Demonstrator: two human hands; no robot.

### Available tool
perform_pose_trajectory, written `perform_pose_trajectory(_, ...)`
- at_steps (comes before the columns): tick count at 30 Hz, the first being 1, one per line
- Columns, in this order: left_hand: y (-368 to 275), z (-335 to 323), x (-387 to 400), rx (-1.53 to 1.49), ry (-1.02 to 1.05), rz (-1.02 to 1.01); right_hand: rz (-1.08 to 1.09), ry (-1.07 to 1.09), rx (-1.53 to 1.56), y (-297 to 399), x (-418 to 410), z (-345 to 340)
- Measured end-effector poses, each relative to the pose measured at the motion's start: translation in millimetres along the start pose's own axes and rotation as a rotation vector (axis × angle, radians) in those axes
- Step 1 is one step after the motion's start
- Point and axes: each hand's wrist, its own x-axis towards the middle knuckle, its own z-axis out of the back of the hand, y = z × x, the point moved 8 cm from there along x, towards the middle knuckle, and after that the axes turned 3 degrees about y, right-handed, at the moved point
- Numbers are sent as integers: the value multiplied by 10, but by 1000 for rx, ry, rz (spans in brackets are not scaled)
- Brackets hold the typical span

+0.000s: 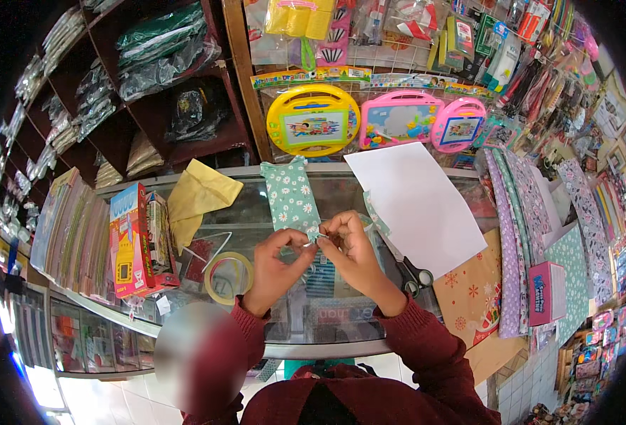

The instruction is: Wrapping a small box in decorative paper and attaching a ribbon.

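A flat packet wrapped in green daisy-print paper [293, 196] lies on the glass counter, its gathered near end between my hands. My left hand [281, 263] pinches that end between thumb and forefinger from the left. From the right, my right hand [351, 252] grips the same bunched end, its other fingers curled. Black-handled scissors [413, 276] rest just right of my right hand, blades partly beneath a scrap of daisy paper [376, 215]. To the left of my left hand is a roll of clear tape [228, 278]. A white paper sheet [416, 207] lies to the right of the packet.
Crumpled yellow paper [201, 191] lies left of the packet, near boxed toys [137, 241] and upright stacked books [74, 239]. Rolled gift wrap [509, 239] and a small pink box [546, 293] stand at the right. Drawing boards [313, 121] hang behind the glass counter [339, 186].
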Motion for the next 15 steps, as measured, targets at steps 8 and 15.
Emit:
perform_pose_trajectory(8,58,-29,1,-130,82,-19,20,8,-47,30,-2,-19)
perform_pose_trajectory(15,231,-93,-17,-559,122,293,16,49,29,54,14,-46)
